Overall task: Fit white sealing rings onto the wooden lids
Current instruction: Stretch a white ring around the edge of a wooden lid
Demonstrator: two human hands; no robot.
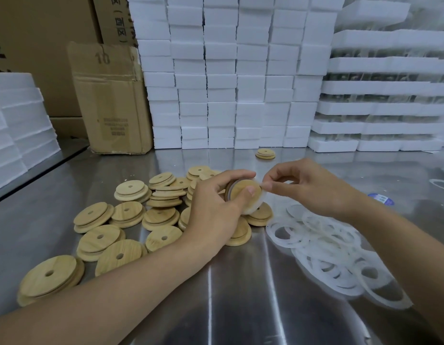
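My left hand [217, 207] grips a round wooden lid [242, 190] held above the metal table, thumb pressed on its face. A white sealing ring [259, 204] lies partly around the lid's edge. My right hand [308, 188] pinches that ring at the lid's upper right side. Several loose wooden lids [127, 214], each with a small hole, lie scattered to the left and under my hands. A heap of white sealing rings [333, 255] sits on the table to the right, below my right forearm.
The steel table [216, 295] carries stacked white foam blocks [228, 83] along the back and at the left [14, 125]. A cardboard box [111, 100] leans at back left. One lone lid [265, 153] lies near the foam. A blue-labelled item [381, 199] sits at right.
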